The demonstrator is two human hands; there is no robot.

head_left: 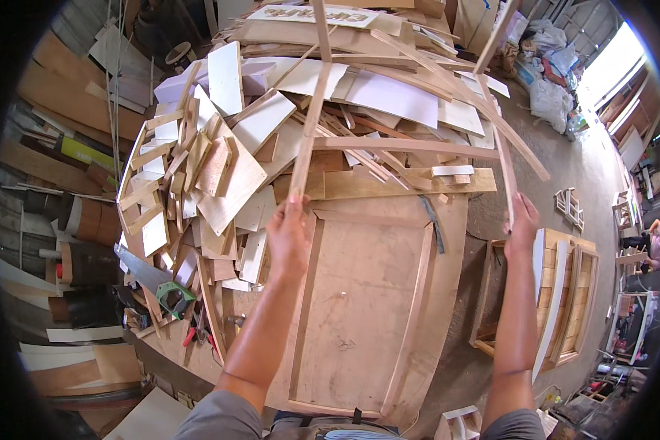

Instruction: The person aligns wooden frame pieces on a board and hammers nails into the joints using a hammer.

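Note:
I hold a light wooden frame with two long side bars and a crossbar (411, 147) raised over the workbench. My left hand (290, 238) is closed round the lower part of the left bar (308, 125), and my right hand (521, 224) grips the bottom of the right bar (502, 158). Below, between my forearms, a rectangular frame of battens (416, 293) lies on a plywood sheet (444, 323). A dark strip (434, 227) lies beside its upper right corner.
Piles of offcuts and boards (220, 158) cover the bench's back and left. A green-handled saw (143, 271) and pliers (193, 330) lie at the left. A slatted wooden piece (565, 293) stands on the right floor (535, 191). A person (654, 238) is at the far right.

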